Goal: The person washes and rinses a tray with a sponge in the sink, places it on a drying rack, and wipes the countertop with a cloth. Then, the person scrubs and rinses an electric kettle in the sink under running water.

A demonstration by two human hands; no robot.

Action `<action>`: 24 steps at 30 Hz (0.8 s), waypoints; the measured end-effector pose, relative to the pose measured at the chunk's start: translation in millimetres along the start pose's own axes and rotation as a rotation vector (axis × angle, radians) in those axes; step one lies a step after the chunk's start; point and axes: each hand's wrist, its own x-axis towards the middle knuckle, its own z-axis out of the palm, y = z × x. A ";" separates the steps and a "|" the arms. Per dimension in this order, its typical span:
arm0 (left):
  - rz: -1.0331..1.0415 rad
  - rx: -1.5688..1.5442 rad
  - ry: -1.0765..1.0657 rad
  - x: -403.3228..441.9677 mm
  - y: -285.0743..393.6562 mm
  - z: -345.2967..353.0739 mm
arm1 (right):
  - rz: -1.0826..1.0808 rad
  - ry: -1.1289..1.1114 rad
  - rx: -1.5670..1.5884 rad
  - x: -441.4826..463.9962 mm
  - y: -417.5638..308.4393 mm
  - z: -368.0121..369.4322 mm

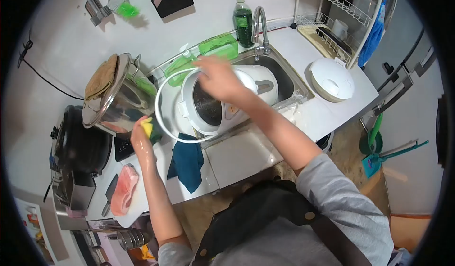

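Observation:
A white rice cooker (232, 114) lies tilted over the sink (303, 91), its dark round interior showing. Over its upper side is my right hand (220, 79), blurred by motion, so its fingers are hard to make out. A white ring-shaped handle or rim (158, 107) curves around the cooker's left side. My left hand (141, 135), wet, is closed on a yellow and green sponge (148, 128) beside the steel pot. Below the cooker, a dark teal cloth (188, 164) hangs at the counter's front edge.
A steel pot (130, 98) and a black pot (84, 140) stand left. Raw meat (124, 190) lies beside a knife (110, 192). Behind the sink are a green soap bottle (243, 24) and faucet (260, 29). A white lidded bowl (332, 80) is right, near a wire rack (339, 24).

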 end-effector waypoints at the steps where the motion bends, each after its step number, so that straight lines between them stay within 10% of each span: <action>1: 0.100 0.074 0.026 -4.4 12.6 -0.4 | 0.065 0.051 0.007 -10.8 12.5 -15.0; 5: 0.424 0.217 -0.062 -30.4 73.7 42.1 | 0.553 -0.120 0.564 -32.1 60.0 -40.1; 10: 0.819 0.640 -0.188 -55.7 44.4 144.8 | 0.300 -0.096 0.936 -43.7 77.2 -22.2; 13: 0.795 0.672 -0.215 -63.0 44.1 197.3 | 0.011 -0.029 0.752 -50.6 91.4 -9.0; 16: 0.839 0.910 -0.081 2.5 45.4 221.9 | 0.551 -0.167 1.110 -49.5 62.9 -38.7; 18: 0.084 0.829 -0.549 56.3 77.6 224.3 | 0.465 -0.161 1.122 -57.4 64.6 -43.0; 21: 0.087 0.976 -0.763 83.3 77.1 240.9 | 0.173 -0.139 1.063 -64.4 112.6 -28.4; 24: 0.308 0.703 -0.701 56.1 84.7 259.8 | 0.330 0.128 0.994 -44.8 117.2 -32.1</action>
